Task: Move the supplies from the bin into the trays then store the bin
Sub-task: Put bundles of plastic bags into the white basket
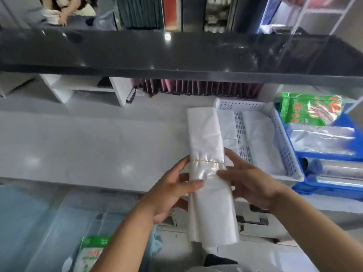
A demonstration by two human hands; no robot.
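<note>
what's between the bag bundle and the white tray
Nothing visible. Both hands, left and right, hold the bag bundle just left of the white tray, whose top is open, with flat bags already lying inside.

— What can't you make out from your head camera?

— The print on your green packet [311,109] in the blue bin [347,122] is too blurred to read. The bin runs off the right edge.

— And lower down?

— Your bundle of clear bags [208,154] hides the left end of the white tray [282,134]. A second green packet [92,250] is cut by the bottom edge, its lettering unreadable.
</note>
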